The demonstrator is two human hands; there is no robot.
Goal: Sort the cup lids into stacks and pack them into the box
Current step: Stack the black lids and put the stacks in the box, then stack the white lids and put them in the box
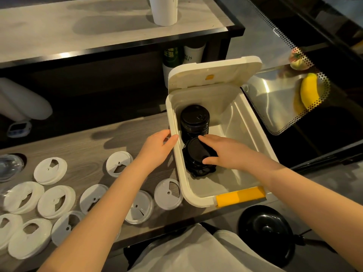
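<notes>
White plastic, the box (pixel 193 197) holds a far stack (pixel 195 119) of black lids, upright, and a near stack (pixel 195 152), tilted, which the right hand (pixel 224 151) clasps between thumb and curled fingers. The left hand (pixel 157 148) grips the box's left rim, and white lids (pixel 50 170) lie loose on the counter (pixel 88 142) beside it
</notes>
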